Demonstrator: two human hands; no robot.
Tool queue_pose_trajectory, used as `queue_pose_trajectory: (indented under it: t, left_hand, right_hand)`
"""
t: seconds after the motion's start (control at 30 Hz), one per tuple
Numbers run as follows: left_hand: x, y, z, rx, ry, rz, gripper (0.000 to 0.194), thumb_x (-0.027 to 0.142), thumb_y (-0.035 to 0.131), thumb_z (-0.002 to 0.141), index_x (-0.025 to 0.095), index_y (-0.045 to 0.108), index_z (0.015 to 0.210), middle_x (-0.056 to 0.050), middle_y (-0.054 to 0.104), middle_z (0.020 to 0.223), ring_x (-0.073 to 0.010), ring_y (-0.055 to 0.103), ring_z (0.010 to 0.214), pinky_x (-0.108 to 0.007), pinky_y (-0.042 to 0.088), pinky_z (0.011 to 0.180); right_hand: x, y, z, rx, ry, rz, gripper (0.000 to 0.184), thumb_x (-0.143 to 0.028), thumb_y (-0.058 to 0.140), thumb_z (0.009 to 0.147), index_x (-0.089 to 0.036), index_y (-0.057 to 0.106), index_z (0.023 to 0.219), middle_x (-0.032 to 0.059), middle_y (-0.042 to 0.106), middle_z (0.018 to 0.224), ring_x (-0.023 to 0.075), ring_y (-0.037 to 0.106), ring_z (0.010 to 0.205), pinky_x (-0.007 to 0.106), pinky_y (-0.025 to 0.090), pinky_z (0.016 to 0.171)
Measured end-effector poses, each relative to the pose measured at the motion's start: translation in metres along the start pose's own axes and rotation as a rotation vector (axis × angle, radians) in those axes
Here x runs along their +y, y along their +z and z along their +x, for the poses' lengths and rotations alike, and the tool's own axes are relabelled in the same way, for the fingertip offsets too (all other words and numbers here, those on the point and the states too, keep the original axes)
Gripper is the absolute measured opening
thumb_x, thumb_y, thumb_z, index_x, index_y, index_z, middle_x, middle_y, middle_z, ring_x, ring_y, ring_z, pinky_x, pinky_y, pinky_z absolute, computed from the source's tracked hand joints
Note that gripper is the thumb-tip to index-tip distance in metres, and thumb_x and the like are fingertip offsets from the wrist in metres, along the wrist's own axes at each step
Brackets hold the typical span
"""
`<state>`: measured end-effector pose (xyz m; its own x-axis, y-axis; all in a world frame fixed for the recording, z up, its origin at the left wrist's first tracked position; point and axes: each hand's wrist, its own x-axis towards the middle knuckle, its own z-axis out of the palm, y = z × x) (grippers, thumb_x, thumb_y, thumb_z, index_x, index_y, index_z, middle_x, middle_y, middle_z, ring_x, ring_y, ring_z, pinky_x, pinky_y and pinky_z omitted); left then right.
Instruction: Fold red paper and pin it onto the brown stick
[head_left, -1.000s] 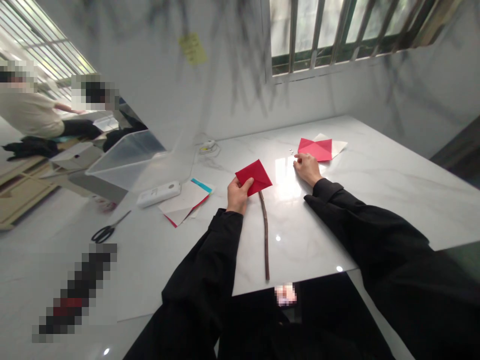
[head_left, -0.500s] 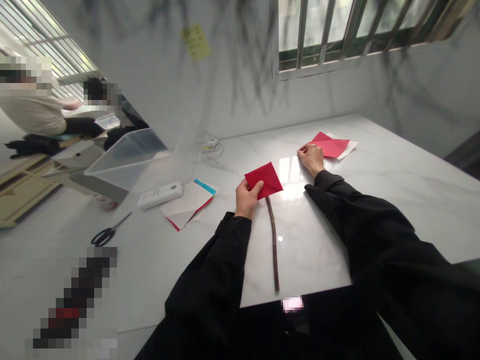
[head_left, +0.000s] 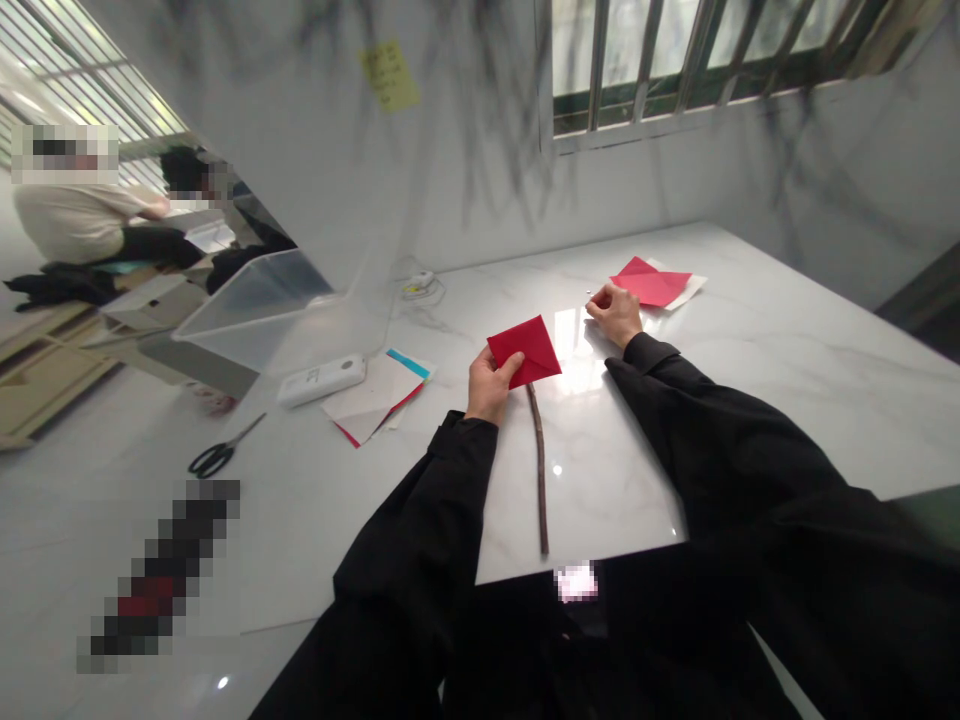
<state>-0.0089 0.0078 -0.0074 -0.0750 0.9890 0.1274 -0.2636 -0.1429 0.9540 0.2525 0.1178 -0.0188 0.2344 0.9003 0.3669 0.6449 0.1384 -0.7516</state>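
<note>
My left hand (head_left: 491, 385) grips a small folded red paper, like an envelope (head_left: 529, 352), thumb on its front and the other fingers behind it. Under the envelope's lower edge starts a thin brown stick (head_left: 540, 470), lying lengthwise on the table towards me. Farther off to the right, my right hand (head_left: 616, 315) is low over the table with thumb and fingers drawn together. Whether something small is between them is hidden. A tiny white speck (head_left: 588, 292) shows just beyond these fingertips. Behind that hand lie red paper (head_left: 652, 283) and a cream sheet (head_left: 686, 291).
Left of my left hand are papers (head_left: 375, 400) with red and blue edges, a white oblong device (head_left: 322, 380) and black-handled scissors (head_left: 214, 458). A clear plastic bin (head_left: 255, 310) stands behind them. A cable (head_left: 424, 285) lies by the wall. Two people sit at far left.
The camera view has shifted slightly. My right fingertips have drawn a little towards me, so the white speck now shows apart from them. My left hand still holds the envelope.
</note>
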Motion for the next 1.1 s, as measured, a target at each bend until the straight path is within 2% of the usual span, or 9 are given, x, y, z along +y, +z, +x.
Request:
queue_pose_trajectory:
  t: [0.1,0.3,0.47,0.57,0.7,0.8,0.87,1.0,1.1]
  left_hand:
    - [0.001,0.001,0.000,-0.026,-0.005,-0.006,0.057,0.041,0.093,0.064,0.017,0.072,0.111,-0.009,0.079,0.106,-0.0247,0.075,0.096,-0.043,0.059,0.095]
    - [0.001,0.003,-0.001,-0.038,-0.047,-0.045,0.058,0.039,0.096,0.058,0.015,0.073,0.106,-0.010,0.080,0.105,-0.0227,0.075,0.091,-0.040,0.060,0.092]
    - [0.000,0.003,-0.002,-0.026,-0.086,-0.032,0.058,0.041,0.098,0.055,0.013,0.076,0.100,-0.010,0.081,0.098,-0.0233,0.075,0.086,-0.043,0.060,0.093]
    - [-0.001,0.003,-0.001,-0.011,-0.102,-0.020,0.057,0.041,0.099,0.053,0.012,0.077,0.096,-0.010,0.080,0.094,-0.0242,0.076,0.085,-0.045,0.060,0.094]
    - [-0.002,0.004,-0.001,0.000,-0.090,-0.014,0.054,0.039,0.098,0.053,0.012,0.078,0.096,-0.010,0.081,0.095,-0.0245,0.076,0.086,-0.044,0.061,0.094]
    - [-0.002,0.004,-0.002,-0.007,-0.069,0.010,0.052,0.038,0.097,0.056,0.013,0.079,0.097,-0.009,0.081,0.095,-0.0253,0.076,0.087,-0.045,0.061,0.093]
    - [-0.001,0.004,-0.002,-0.012,-0.057,0.028,0.051,0.038,0.096,0.057,0.013,0.079,0.098,-0.010,0.081,0.095,-0.0258,0.076,0.087,-0.046,0.061,0.094]
    - [0.000,0.004,-0.004,-0.010,-0.043,0.052,0.050,0.038,0.096,0.059,0.013,0.079,0.098,-0.010,0.082,0.096,-0.0258,0.076,0.088,-0.046,0.061,0.095]
    - [0.001,0.005,-0.004,-0.012,-0.042,0.057,0.049,0.037,0.095,0.060,0.013,0.079,0.099,-0.010,0.082,0.096,-0.0261,0.076,0.089,-0.045,0.061,0.093]
  right_hand:
    - [0.000,-0.004,-0.011,-0.036,-0.003,0.151,0.013,-0.026,0.071,0.086,-0.015,0.077,0.090,0.0106,0.080,0.087,0.0230,0.075,0.081,0.036,0.060,0.083]
    - [0.003,-0.014,-0.035,-0.124,0.045,0.382,0.031,-0.046,0.079,0.080,-0.016,0.078,0.087,0.0070,0.077,0.074,0.0185,0.070,0.065,0.033,0.061,0.070]
    - [-0.003,-0.018,-0.057,-0.174,0.125,0.598,0.038,-0.048,0.085,0.073,-0.016,0.078,0.092,0.0077,0.079,0.082,0.0195,0.075,0.073,0.036,0.065,0.077]
    - [-0.014,-0.018,-0.068,-0.196,0.169,0.687,0.042,-0.047,0.090,0.068,-0.017,0.073,0.092,0.0080,0.080,0.084,0.0205,0.077,0.079,0.038,0.066,0.082]
    - [-0.032,-0.015,-0.079,-0.221,0.183,0.750,0.048,-0.055,0.092,0.065,-0.019,0.069,0.089,0.0085,0.079,0.083,0.0220,0.077,0.080,0.041,0.066,0.082]
    - [-0.043,-0.015,-0.083,-0.272,0.123,0.737,0.051,-0.061,0.091,0.065,-0.019,0.072,0.088,0.0087,0.079,0.086,0.0228,0.075,0.082,0.042,0.064,0.085]
    - [-0.050,-0.017,-0.084,-0.277,0.034,0.697,0.049,-0.063,0.088,0.068,-0.020,0.075,0.087,0.0092,0.079,0.093,0.0244,0.074,0.090,0.043,0.062,0.090]
    - [-0.062,-0.025,-0.087,-0.246,-0.127,0.658,0.039,-0.059,0.084,0.078,-0.022,0.080,0.089,0.0117,0.073,0.121,0.0282,0.068,0.116,0.043,0.058,0.098]
    - [-0.070,-0.028,-0.093,-0.298,-0.222,0.592,0.030,-0.054,0.080,0.086,-0.024,0.081,0.092,0.0118,0.065,0.139,0.0295,0.064,0.125,0.046,0.055,0.101]
